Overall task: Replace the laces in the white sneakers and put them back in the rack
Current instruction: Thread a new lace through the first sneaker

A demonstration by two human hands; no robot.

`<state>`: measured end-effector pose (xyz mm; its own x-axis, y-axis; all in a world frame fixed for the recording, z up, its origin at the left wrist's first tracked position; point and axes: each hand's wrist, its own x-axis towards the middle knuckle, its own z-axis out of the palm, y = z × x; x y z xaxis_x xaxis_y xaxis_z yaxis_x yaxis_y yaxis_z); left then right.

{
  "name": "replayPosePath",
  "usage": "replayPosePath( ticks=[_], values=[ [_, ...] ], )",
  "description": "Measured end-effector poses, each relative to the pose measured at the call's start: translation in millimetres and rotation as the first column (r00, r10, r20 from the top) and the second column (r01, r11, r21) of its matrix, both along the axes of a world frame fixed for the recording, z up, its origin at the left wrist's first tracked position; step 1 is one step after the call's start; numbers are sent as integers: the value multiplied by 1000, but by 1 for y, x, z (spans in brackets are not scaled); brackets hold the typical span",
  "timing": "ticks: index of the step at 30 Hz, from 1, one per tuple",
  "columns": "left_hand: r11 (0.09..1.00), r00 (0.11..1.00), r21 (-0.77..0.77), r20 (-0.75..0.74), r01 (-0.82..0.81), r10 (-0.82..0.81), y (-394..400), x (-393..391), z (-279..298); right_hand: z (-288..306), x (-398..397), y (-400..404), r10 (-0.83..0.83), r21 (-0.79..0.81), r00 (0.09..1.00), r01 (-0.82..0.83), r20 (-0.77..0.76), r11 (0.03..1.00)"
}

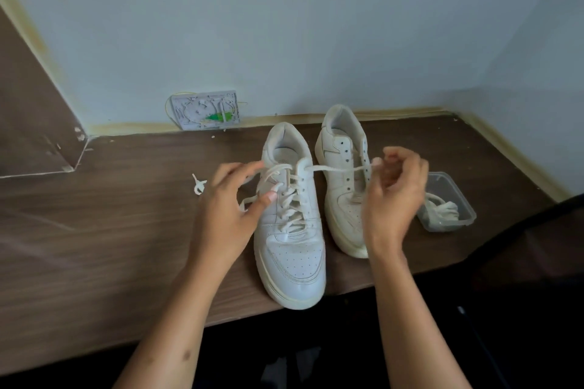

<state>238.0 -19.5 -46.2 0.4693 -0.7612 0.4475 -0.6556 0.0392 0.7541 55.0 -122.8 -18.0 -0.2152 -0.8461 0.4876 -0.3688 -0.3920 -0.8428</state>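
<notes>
Both grips are pinching lace ends: right hand [393, 196] pulling one taut; left hand [226, 208] holding another beside the laced sneaker [292, 249] on the desk [94, 246].

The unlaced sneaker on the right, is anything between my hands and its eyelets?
Partly: the lace end pinched by the right hand stretches across the unlaced sneaker, and that hand hovers over its eyelets. Nothing else visible blocks it.

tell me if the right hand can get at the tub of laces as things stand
Probably yes, once free: the right hand pinches a lace end, and the tub sits open just beside it, nothing between.
</notes>
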Motion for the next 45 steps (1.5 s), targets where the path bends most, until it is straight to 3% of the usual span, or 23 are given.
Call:
replayPosePath(
  ticks=[2,5,10,15,18,21,25,28,31,34,36,40,45],
  values=[
    [1000,999,-12,-29,-26,26,5,-10,-3,-3,11,6,197,-5,968,-201,-155,980],
    [1000,1000,10,-26,6,-6,7,-23,-7,-13,31,16,428,73,834,-431,-349,899],
    [998,999,61,-54,7,-4,2,-30,-11,-15,27,13,370,39,870,-379,-327,925],
    [994,995,110,-102,27,-16,4,-29,-13,-4,-7,-5,80,60,974,-69,-213,996],
    [993,997,111,-71,32,-24,5,-35,-15,1,-19,-7,-26,73,982,40,-189,996],
    [989,997,147,72,-15,4,6,-47,-15,0,-8,-1,144,28,957,-141,-253,990],
    [959,986,282,157,2,-48,10,-64,-18,-12,18,10,387,75,845,-388,-369,919],
    [950,983,311,166,18,-73,10,-62,-20,-17,25,15,366,7,842,-396,-396,918],
    [947,982,318,162,45,-101,12,-56,-16,-12,8,4,231,-28,899,-260,-372,965],
    [951,974,305,197,48,-112,16,-50,-12,-6,-19,-10,75,37,959,-68,-273,997],
    [967,939,235,300,97,-167,18,-47,-9,-5,-28,-10,57,81,965,-37,-255,996],
    [909,804,256,428,330,-412,22,-44,-10,-7,-15,-1,205,32,928,-205,-310,978],
    [871,742,361,469,333,-479,24,-43,-19,-14,10,12,351,19,837,-378,-420,925]
  ],
)
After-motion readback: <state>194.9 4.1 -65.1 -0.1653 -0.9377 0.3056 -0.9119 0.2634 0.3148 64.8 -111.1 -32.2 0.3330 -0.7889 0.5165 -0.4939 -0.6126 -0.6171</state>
